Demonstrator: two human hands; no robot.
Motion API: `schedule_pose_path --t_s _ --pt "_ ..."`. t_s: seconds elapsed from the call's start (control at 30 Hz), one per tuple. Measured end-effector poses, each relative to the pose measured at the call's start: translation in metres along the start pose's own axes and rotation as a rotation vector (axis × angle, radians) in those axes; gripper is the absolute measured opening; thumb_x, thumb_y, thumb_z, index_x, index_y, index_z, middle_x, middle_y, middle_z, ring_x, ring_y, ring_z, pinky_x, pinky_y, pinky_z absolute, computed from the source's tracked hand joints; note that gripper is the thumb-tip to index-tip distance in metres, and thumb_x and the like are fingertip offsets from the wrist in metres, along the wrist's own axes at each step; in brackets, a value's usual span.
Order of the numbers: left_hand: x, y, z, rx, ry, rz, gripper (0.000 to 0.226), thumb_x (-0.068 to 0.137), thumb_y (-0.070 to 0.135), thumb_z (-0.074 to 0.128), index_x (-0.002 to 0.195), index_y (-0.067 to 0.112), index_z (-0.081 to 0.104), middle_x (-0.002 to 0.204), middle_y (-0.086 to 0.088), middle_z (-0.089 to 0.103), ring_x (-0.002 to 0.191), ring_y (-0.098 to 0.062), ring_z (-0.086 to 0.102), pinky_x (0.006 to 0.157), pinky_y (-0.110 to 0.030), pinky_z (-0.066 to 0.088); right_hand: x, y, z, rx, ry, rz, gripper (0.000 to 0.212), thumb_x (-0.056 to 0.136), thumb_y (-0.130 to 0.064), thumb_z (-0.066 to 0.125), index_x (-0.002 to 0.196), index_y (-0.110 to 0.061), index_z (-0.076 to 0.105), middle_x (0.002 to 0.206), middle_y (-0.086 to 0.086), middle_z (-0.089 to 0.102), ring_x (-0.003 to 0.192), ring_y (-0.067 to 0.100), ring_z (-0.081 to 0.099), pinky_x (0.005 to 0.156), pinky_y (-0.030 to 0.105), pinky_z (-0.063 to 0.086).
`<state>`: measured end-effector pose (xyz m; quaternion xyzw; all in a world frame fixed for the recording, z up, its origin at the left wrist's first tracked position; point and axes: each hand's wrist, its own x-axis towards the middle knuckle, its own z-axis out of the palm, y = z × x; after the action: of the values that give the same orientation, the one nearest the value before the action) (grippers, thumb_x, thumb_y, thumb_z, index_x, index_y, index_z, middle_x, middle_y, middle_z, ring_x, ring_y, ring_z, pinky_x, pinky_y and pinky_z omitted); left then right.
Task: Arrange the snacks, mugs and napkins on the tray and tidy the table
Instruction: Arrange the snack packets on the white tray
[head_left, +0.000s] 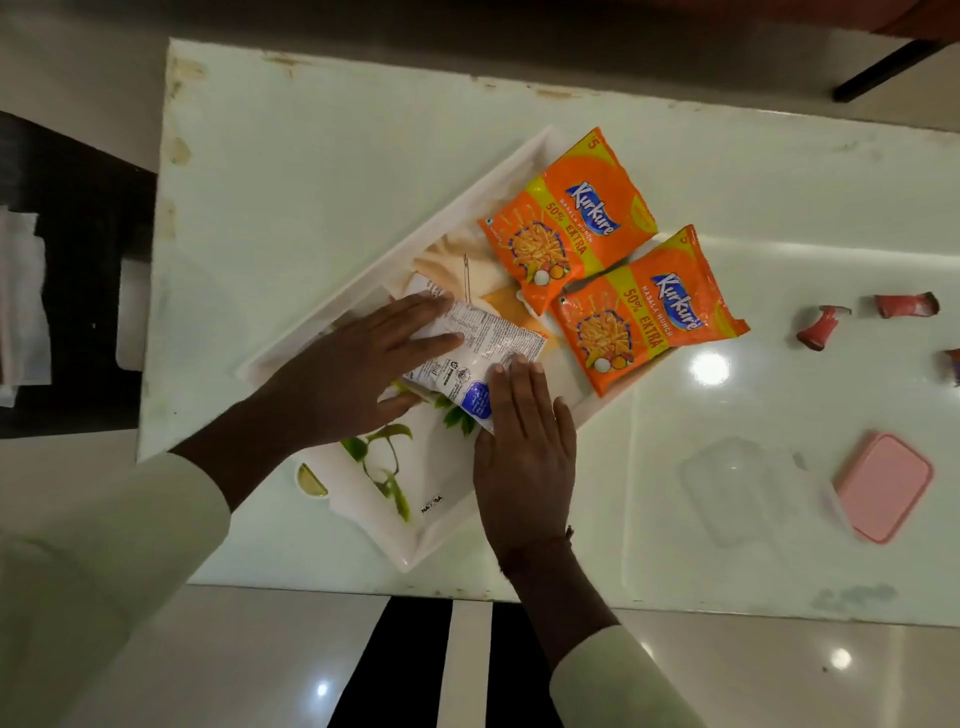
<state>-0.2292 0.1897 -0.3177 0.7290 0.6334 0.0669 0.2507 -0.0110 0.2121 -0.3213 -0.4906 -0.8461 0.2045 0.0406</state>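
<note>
A white tray (363, 270) with a leaf print lies at an angle on the pale table. Two orange Kurkure snack packets sit at its far end: one (569, 221) fully inside, the other (647, 317) hanging over the right rim. A third packet (480, 345), white back side up, lies in the tray's middle. My left hand (358, 364) rests flat on its left part with fingers spread. My right hand (524, 447) lies flat against its near right edge. Neither hand grips it.
Red torn pieces (823, 327), (906, 305) lie on the table to the right. A clear plastic box (737, 488) and its pink lid (883, 486) sit at the near right. White napkins (23, 296) lie on a dark surface at the far left.
</note>
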Motion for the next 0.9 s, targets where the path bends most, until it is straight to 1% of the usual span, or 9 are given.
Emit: schedule_pose_path --t_s 0.1,0.17,0.23,0.3,0.4,0.47,0.6,0.73,0.9 --pt "0.0 0.005 -0.01 -0.113 0.098 -0.024 0.059 0.087 0.023 0.067 0.142 0.026 0.046 0.154 0.004 0.038 0.141 -0.011 0.033 0.106 -0.032 0.04 0.007 0.001 -0.015 0.054 0.106 -0.033 0.045 0.081 -0.013 0.073 0.125 -0.011 0.067 0.135 0.006 0.063 0.131 0.026 0.054 0.104 0.049 0.044" --pt "0.002 0.01 -0.025 -0.313 0.145 -0.137 0.049 0.088 0.028 0.065 0.135 0.032 0.053 0.14 0.015 0.053 0.127 -0.001 0.049 0.102 -0.029 0.048 0.016 0.003 -0.033 0.157 0.203 -0.042 0.031 0.082 -0.018 0.072 0.113 -0.014 0.073 0.119 0.001 0.072 0.117 0.024 0.064 0.1 0.046 0.046" --pt "0.007 0.017 -0.04 -0.554 0.23 -0.296 0.04 0.084 0.031 0.066 0.123 0.04 0.061 0.118 0.026 0.065 0.107 0.005 0.062 0.088 -0.016 0.052 0.027 0.004 -0.056 0.282 0.274 -0.028 0.02 0.085 -0.026 0.068 0.102 -0.019 0.074 0.103 -0.004 0.074 0.1 0.018 0.067 0.091 0.038 0.048" --pt "0.014 0.025 -0.052 -0.862 0.305 -0.416 0.034 0.079 0.031 0.072 0.112 0.04 0.067 0.104 0.018 0.073 0.088 -0.003 0.069 0.074 -0.016 0.054 0.042 0.003 -0.081 0.403 0.302 0.029 0.014 0.088 -0.035 0.066 0.094 -0.023 0.072 0.091 -0.008 0.072 0.087 0.01 0.064 0.079 0.027 0.048" --pt "0.023 0.038 -0.061 -1.382 0.29 -0.483 0.049 0.066 0.022 0.085 0.111 0.025 0.068 0.09 0.0 0.076 0.07 -0.014 0.07 0.06 -0.027 0.058 0.07 0.004 -0.11 0.585 0.247 0.179 0.015 0.088 -0.039 0.067 0.084 -0.026 0.07 0.077 -0.017 0.071 0.074 -0.001 0.065 0.065 0.014 0.048" --pt "0.028 0.047 -0.058 -1.416 0.253 -0.52 0.046 0.062 0.019 0.082 0.106 0.02 0.07 0.088 -0.002 0.077 0.073 -0.013 0.072 0.057 -0.025 0.057 0.092 0.012 -0.119 0.632 0.217 0.235 0.015 0.088 -0.036 0.069 0.079 -0.024 0.07 0.071 -0.019 0.07 0.069 -0.005 0.065 0.06 0.009 0.045" --pt "0.038 0.058 -0.036 -1.414 0.287 -0.689 0.006 0.076 0.012 0.076 0.077 0.017 0.075 0.075 -0.007 0.076 0.069 -0.018 0.074 0.054 -0.024 0.056 0.132 0.029 -0.122 0.474 0.188 0.237 0.021 0.094 -0.035 0.061 0.075 -0.026 0.064 0.07 -0.009 0.067 0.071 0.005 0.064 0.061 0.016 0.047" --pt "0.051 0.067 -0.013 -1.495 0.275 -0.829 0.005 0.083 0.012 0.072 0.08 0.009 0.071 0.068 -0.007 0.074 0.065 -0.016 0.073 0.057 -0.024 0.056 0.153 0.04 -0.108 0.24 0.148 0.108 0.03 0.099 -0.04 0.05 0.087 -0.018 0.065 0.085 0.002 0.073 0.075 0.019 0.067 0.067 0.037 0.052" --pt "0.069 0.077 0.005 -1.492 0.292 -0.948 0.007 0.09 0.01 0.065 0.085 0.007 0.069 0.068 -0.004 0.075 0.064 -0.016 0.074 0.052 -0.022 0.055 0.167 0.053 -0.084 -0.083 0.177 -0.014 0.039 0.103 -0.044 0.039 0.1 -0.012 0.061 0.087 0.014 0.071 0.078 0.037 0.064 0.06 0.033 0.034"
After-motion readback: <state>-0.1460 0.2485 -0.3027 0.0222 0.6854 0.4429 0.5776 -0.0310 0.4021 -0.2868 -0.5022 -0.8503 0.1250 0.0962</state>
